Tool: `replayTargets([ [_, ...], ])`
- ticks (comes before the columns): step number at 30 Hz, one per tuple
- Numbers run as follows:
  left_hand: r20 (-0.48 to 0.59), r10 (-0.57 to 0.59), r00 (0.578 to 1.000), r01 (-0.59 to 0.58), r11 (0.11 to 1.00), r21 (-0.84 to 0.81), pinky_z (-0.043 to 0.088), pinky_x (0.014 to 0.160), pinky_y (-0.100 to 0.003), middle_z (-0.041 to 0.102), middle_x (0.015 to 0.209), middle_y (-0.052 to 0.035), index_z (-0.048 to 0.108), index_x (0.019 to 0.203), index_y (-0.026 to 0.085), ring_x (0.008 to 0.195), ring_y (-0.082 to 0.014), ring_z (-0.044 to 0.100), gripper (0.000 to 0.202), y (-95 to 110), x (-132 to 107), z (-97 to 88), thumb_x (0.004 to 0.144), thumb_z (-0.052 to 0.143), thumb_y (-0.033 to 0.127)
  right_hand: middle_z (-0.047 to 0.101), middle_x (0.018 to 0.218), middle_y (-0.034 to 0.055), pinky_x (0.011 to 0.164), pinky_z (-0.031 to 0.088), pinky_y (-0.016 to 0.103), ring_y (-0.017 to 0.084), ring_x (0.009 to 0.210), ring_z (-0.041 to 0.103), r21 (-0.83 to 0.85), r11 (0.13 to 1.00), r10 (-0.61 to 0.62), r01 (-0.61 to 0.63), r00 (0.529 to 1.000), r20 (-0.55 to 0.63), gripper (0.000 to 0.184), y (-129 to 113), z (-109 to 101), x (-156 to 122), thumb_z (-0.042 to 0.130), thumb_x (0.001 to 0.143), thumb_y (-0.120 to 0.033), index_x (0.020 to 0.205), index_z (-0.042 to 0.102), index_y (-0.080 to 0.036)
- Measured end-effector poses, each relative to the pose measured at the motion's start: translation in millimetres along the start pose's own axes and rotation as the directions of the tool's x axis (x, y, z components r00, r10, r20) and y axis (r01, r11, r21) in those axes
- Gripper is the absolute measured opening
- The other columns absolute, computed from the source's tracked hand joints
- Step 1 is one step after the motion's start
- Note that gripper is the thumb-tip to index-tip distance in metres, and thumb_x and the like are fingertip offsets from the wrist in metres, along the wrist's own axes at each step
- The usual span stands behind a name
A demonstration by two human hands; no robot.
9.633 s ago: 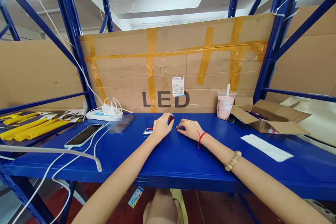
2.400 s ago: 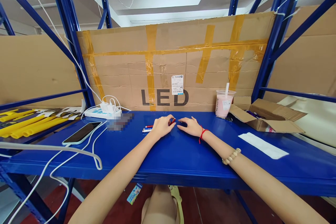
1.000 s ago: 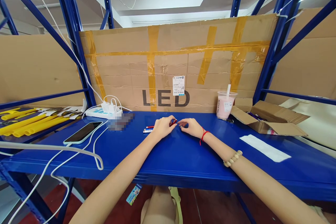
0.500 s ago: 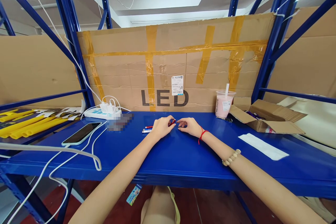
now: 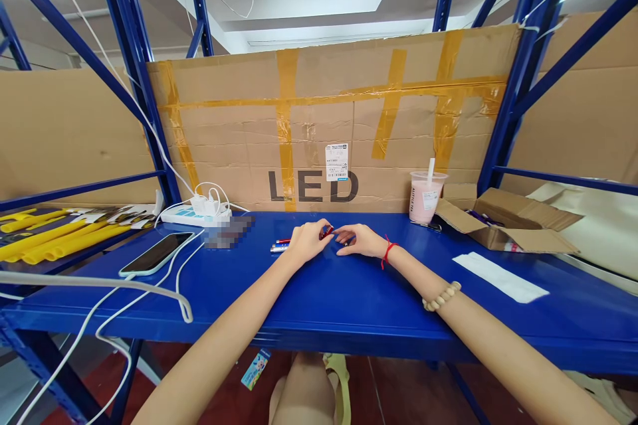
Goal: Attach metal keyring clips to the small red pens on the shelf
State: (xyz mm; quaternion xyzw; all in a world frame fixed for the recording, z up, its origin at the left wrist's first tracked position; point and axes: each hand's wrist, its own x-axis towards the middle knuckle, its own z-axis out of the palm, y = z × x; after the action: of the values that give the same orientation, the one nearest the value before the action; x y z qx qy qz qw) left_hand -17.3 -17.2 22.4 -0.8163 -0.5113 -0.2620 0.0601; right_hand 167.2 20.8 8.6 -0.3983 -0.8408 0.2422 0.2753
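Both my hands rest near the middle back of the blue shelf top [image 5: 319,292]. My left hand [image 5: 306,241] is closed around a small red object [image 5: 326,233] whose tip pokes out toward the right. My right hand [image 5: 361,240] sits just to its right, fingers curled and pinched near that red tip; whether it holds anything is hidden. Left of my left hand lie two small pen-like items [image 5: 280,244], one red and one silver-blue.
A pink drink cup with straw [image 5: 427,196] and an open cardboard box [image 5: 503,226] stand at the right. A white paper strip [image 5: 500,277] lies nearby. On the left are a phone [image 5: 158,253], a power strip [image 5: 197,212], white cables and yellow tubes [image 5: 54,239]. A taped cardboard wall [image 5: 339,119] backs the shelf.
Over the frames my hands stay at the same spot. The fingers of my right hand have shifted slightly by the red object; nothing else has moved.
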Motion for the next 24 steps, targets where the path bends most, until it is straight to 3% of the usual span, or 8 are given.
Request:
replayTargets([
  [3,0.007,-0.014,1.000,0.014,1.000,0.002,0.041,0.064,-0.022,0.065,0.093,0.0009,0.055,0.103,0.025,0.085,-0.0163,0.060,0.024,0.7,-0.3,-1.2,0.083,0.046,0.036,0.063,0.102,0.0108,0.079,0.050,0.029,0.020,0.095,0.059,0.054,0.998,0.009,-0.013,0.997,0.071,0.062,0.9,-5.0,-2.2,0.074,0.056,-0.031,0.112,0.056,-0.012],
  [7,0.009,-0.012,1.000,0.012,1.000,0.001,0.041,0.063,-0.023,0.065,0.093,0.0007,0.054,0.103,0.025,0.083,-0.0162,0.060,0.024,0.8,-0.1,-0.4,0.083,0.046,0.037,0.064,0.103,0.0109,0.083,0.049,0.030,0.019,0.096,0.059,0.104,0.994,-0.035,0.025,0.995,0.097,0.047,9.9,-8.8,-1.4,0.071,0.060,-0.025,0.105,0.061,-0.012],
  [13,-0.003,-0.015,1.000,0.015,1.000,-0.004,0.040,0.063,-0.022,0.066,0.092,0.0016,0.055,0.102,0.026,0.083,-0.0160,0.061,0.023,-0.2,0.1,0.9,0.083,0.047,0.038,0.068,0.083,0.0069,0.071,0.051,0.028,0.016,0.075,0.063,-0.064,0.992,-0.106,0.105,0.994,-0.014,0.025,12.3,-5.8,-0.8,0.062,0.068,-0.022,0.091,0.067,-0.013],
  [20,-0.005,0.005,1.000,-0.005,1.000,-0.011,0.040,0.062,-0.022,0.066,0.092,0.0023,0.054,0.101,0.026,0.084,-0.0161,0.061,0.022,0.1,0.0,0.1,0.084,0.047,0.037,0.060,0.075,0.0034,0.063,0.050,0.023,0.012,0.065,0.059,-0.215,0.956,-0.242,0.199,0.950,-0.197,0.026,0.7,-1.5,-2.0,0.062,0.062,-0.016,0.087,0.067,-0.014],
  [24,-0.011,0.007,1.000,-0.007,1.000,-0.005,0.039,0.062,-0.022,0.066,0.091,0.0028,0.054,0.100,0.026,0.085,-0.0162,0.061,0.021,-0.4,0.5,1.0,0.084,0.047,0.037,0.058,0.075,0.0025,0.061,0.050,0.022,0.011,0.065,0.059,-0.230,0.940,-0.305,0.252,0.923,-0.235,0.029,1.6,-1.1,0.2,0.058,0.063,-0.013,0.090,0.066,-0.016],
])
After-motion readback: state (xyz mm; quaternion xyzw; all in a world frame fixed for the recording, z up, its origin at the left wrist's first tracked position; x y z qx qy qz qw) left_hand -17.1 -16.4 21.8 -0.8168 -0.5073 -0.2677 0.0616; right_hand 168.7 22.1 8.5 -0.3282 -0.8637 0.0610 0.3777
